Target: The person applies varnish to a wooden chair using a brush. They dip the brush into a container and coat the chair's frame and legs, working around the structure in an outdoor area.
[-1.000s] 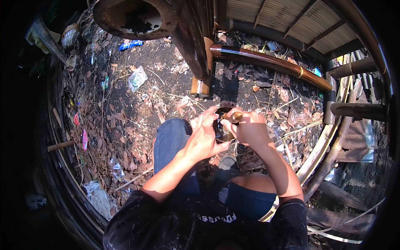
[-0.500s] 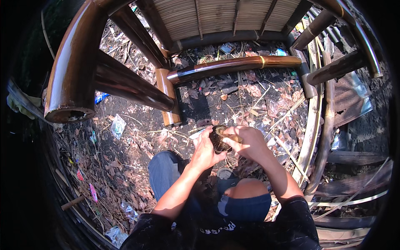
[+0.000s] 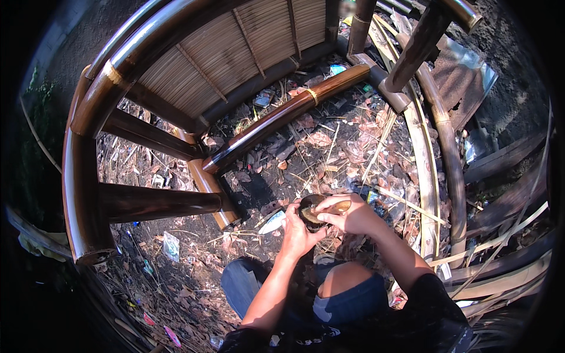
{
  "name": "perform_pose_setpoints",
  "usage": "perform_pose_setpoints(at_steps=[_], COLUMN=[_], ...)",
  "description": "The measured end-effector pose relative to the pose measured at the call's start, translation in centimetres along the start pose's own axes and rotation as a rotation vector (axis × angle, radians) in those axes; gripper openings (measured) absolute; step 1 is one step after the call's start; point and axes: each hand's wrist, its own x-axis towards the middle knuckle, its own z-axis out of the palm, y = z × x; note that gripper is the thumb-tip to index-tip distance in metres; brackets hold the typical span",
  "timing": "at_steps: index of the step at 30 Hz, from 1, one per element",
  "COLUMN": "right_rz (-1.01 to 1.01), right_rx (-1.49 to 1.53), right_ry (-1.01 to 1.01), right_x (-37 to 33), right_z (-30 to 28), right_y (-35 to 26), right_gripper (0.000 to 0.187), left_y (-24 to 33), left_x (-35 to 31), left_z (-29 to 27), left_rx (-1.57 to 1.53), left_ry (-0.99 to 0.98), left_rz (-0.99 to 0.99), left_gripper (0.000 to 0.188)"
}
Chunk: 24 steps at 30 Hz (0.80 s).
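My left hand is wrapped round a small, round, dark cup, its opening facing up. Between the fingers of my right hand is a brush with a smooth wooden handle; its pale brown bristle end sits inside the cup. What the cup contains is too dark to make out. Ahead of both hands stands a glossy brown bamboo chair frame. Its back or seat panel is made of thin pale slats.
Dry leaves, straw and plastic scraps litter the dark soil. Split bamboo poles lie along the right, beside a rusty metal sheet. More bamboo strips pile up at lower right. A thick bamboo post rises at left.
My view has turned to the right, so the chair frame appears shifted left and tilted. Both hands still hold the cup and brush; the brush's bristle end shows more plainly inside the cup.
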Motion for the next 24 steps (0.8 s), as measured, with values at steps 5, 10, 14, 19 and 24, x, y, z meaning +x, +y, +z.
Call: perform_pose_setpoints(at_steps=[5, 10, 14, 19, 24], right_rz=[-0.083, -0.167, -0.002, 0.096, 0.159], right_rx=[-0.105, -0.216, 0.186, 0.501, 1.217], right_ry=[0.204, 0.378, 0.27, 0.725, 1.034], right_x=[-1.2, -1.8, -2.9, -4.1, -7.0], right_z=[0.0, -0.2, -1.2, -0.3, -1.2], right_y=[1.4, 3.2, 4.8, 9.2, 12.3], right_gripper=[0.023, 0.024, 0.026, 0.029, 0.039], left_y=[-0.4, 0.1, 1.3, 1.2, 1.6], left_x=[1.3, 1.9, 2.3, 2.9, 4.3], left_z=[2.0, 3.3, 4.1, 5.4, 7.1], left_rx=[-0.151, -0.138, -0.096, -0.203, -0.345], left_ry=[0.03, 0.043, 0.009, -0.021, -0.041], left_rz=[0.114, 0.108, 0.058, 0.068, 0.03], left_gripper=[0.106, 0.104, 0.102, 0.105, 0.11])
